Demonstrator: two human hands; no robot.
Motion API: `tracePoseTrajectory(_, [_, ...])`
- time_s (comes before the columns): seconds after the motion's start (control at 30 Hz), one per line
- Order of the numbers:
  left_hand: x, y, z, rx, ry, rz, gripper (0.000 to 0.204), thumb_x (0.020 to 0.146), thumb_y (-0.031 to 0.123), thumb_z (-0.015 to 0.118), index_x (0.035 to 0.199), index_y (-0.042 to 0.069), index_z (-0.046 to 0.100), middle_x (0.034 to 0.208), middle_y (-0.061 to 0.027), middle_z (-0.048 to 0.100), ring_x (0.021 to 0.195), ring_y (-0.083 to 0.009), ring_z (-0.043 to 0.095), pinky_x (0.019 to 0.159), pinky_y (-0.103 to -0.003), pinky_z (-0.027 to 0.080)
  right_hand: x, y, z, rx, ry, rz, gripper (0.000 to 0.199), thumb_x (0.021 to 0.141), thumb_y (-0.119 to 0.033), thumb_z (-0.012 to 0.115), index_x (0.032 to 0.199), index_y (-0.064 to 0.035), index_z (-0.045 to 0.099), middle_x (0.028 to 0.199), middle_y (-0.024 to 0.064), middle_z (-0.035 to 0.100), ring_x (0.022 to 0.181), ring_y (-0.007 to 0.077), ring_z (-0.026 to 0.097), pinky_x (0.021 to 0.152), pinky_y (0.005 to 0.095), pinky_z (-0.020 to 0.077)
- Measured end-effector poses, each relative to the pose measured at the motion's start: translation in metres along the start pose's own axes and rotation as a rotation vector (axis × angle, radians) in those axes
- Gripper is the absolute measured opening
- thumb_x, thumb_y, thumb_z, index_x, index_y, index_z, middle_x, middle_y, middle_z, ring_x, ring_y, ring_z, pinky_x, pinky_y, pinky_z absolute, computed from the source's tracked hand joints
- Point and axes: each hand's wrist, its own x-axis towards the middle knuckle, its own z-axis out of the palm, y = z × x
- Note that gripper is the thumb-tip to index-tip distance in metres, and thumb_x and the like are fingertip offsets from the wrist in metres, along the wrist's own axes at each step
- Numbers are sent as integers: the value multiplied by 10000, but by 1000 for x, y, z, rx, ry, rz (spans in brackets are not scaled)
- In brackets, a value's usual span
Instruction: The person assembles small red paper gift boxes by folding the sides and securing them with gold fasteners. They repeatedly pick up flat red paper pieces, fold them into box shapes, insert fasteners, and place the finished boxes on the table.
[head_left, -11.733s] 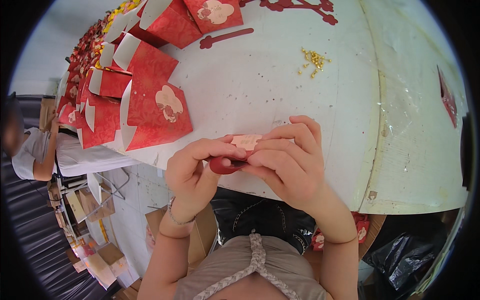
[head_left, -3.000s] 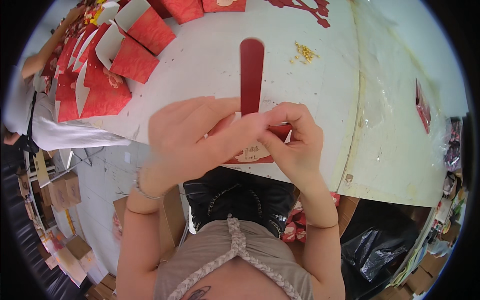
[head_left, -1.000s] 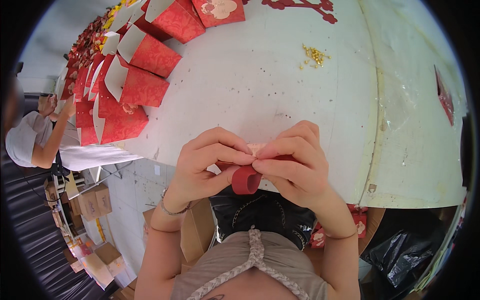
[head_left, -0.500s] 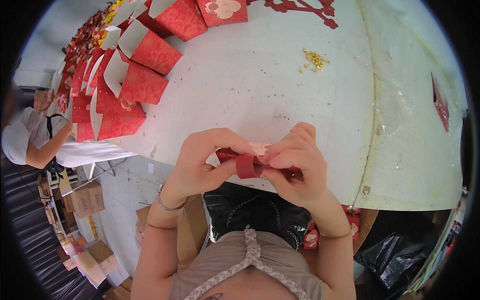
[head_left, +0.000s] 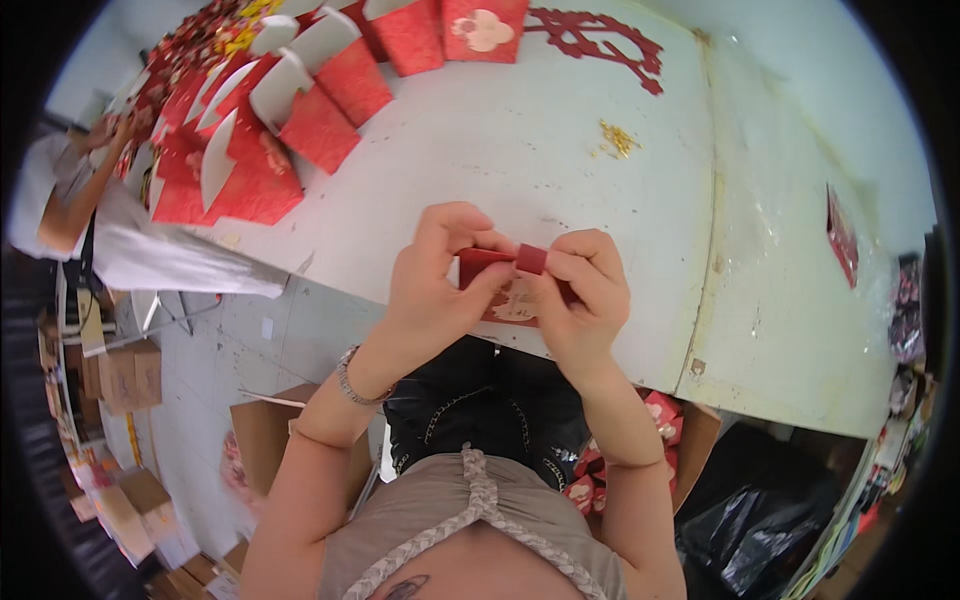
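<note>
Both hands up at the near edge of the worktop (head_left: 420,165), close together, working one small red box (head_left: 515,308). Left hand (head_left: 432,290) pinches the box's left side, thumb in front, fingers curled behind. Right hand (head_left: 588,300) pinches the right side, fingertips touching a dark red strap (head_left: 531,259) at the rim, between the hands; exact grip on the strap partly hidden by the fingers. Box sits just in front of the person's waist, pale label facing the person, lower part in view below the thumbs. Bracelet (head_left: 360,380) on the left wrist. Beyond the hands, a little pile of gold pins (head_left: 618,140) lies on the worktop, well apart from the box. Dark red cut-out strips (head_left: 600,45) lie near the far side. Open red boxes (head_left: 255,185) stand crowded at upper left, white insides showing, some with pale flower labels. Flat red piece (head_left: 842,235) at far right, near clear film (head_left: 770,205). Co-worker (head_left: 50,195) at the left edge, arms out toward the red things there. Below the worktop: carton (head_left: 697,460) with red packs, black bag (head_left: 750,500) right of it, another carton (head_left: 262,440) on the left.
</note>
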Motion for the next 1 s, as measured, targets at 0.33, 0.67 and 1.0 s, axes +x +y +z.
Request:
tracePoseTrajectory(0.33, [15, 20, -41, 247, -219, 174, 625, 634, 178, 818, 1147, 36, 492, 1078, -97, 593, 1031, -249, 567, 889, -352, 442, 7, -31, -68, -21, -410, 255, 261, 669, 103, 598, 871, -30, 696, 744, 57, 613, 624, 114, 553, 538, 223, 430])
tracePoseTrajectory(0.67, [57, 2, -86, 1402, 193, 368, 197, 670, 261, 724, 719, 88, 642, 758, -22, 590, 883, -182, 550, 994, -484, 311, 11, -47, -136, -673, -919, 71, 626, 662, -209, 775, 1222, -51, 544, 948, 127, 651, 855, 295, 612, 765, 383, 481])
tracePoseTrajectory(1.0, [15, -27, -25, 34, 300, 302, 603, 762, 446, 679, 1144, 99, 367, 1313, -144, 365, 1184, -239, 395, 1056, -432, 269, 8, 50, -1, 421, -396, 214, 625, 577, -244, 882, 883, -121, 351, 1462, 217, 239, 1325, 356, 317, 1032, 433, 341])
